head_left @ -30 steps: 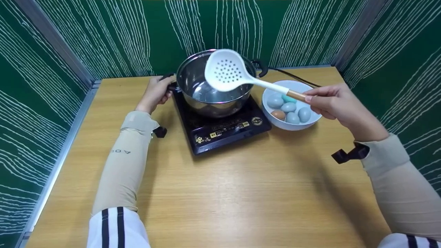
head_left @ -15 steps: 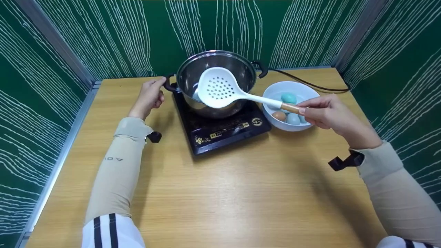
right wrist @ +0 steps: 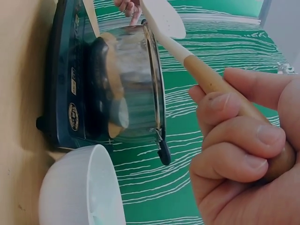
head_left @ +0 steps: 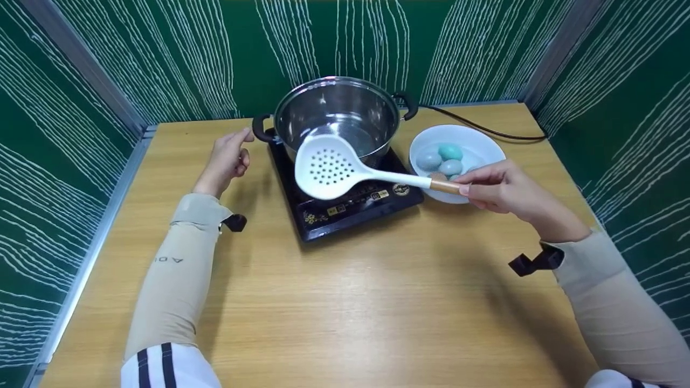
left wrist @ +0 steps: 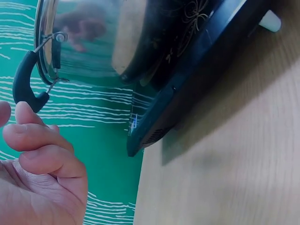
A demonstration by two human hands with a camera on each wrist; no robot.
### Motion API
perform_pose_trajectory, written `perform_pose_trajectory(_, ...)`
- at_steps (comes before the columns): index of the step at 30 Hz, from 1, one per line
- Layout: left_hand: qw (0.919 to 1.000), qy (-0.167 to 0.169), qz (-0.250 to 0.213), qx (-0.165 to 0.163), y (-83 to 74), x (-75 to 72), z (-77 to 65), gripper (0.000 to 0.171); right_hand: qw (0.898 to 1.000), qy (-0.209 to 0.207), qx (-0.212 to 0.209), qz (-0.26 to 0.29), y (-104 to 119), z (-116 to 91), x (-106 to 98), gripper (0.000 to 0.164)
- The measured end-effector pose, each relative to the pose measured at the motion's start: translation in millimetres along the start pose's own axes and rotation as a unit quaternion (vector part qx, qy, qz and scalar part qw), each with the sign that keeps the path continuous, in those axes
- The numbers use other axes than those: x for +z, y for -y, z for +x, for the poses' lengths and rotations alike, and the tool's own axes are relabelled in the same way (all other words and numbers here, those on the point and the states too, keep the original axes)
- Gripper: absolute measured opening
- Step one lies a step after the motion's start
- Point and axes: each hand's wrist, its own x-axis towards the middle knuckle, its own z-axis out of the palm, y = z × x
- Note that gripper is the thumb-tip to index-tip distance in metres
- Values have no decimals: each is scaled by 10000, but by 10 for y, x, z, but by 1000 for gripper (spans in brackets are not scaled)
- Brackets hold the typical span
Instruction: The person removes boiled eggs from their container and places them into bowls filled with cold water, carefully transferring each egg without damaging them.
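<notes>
My right hand (head_left: pixel 506 191) grips the wooden handle of a white skimmer (head_left: pixel 326 167), its perforated head held above the front of the induction cooker and overlapping the pot's near rim in the head view. In the right wrist view, the fingers curl round that wooden handle (right wrist: pixel 211 75). A two-handled steel pot (head_left: pixel 329 99) stands on the black induction cooker (head_left: pixel 350 215); its inside shows no food. Just left of the pot's dark side handle (head_left: pixel 261 129) is my left hand (head_left: pixel 222 164), holding nothing, fingers loosely bent. The left wrist view puts its fingertips right by that handle (left wrist: pixel 26 84).
A white bowl (head_left: pixel 485 145) right of the cooker holds several pale blue eggs (head_left: pixel 450 167), a turquoise one (head_left: pixel 449 151) and a brown one, partly behind the skimmer's handle. A black cable (head_left: pixel 501 133) runs along the wooden table's back. Green walls (head_left: pixel 178 59) enclose three sides.
My left hand has let go of the pot handle and drawn back left. The right hand has brought the skimmer from over the pot toward me, lower in the head view.
</notes>
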Motion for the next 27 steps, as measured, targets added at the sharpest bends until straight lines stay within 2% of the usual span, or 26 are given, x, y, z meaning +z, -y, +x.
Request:
perform_pose_trajectory(6,10000,27,51,-18,77,-55,-41,31,9996,266,-14,52,-68,10,90,19)
perform_pose_trajectory(13,9995,-75,223,187,179,-34,-96,26,9970,692,-287,213,-224,65,265,18)
perform_pose_trajectory(23,9990,-34,370,232,276,-21,-117,24,9840,1572,-784,286,-511,146,459,20)
perform_pose_trajectory(27,9988,10,474,150,308,-43,-129,26,9816,1765,-713,127,-586,181,565,23)
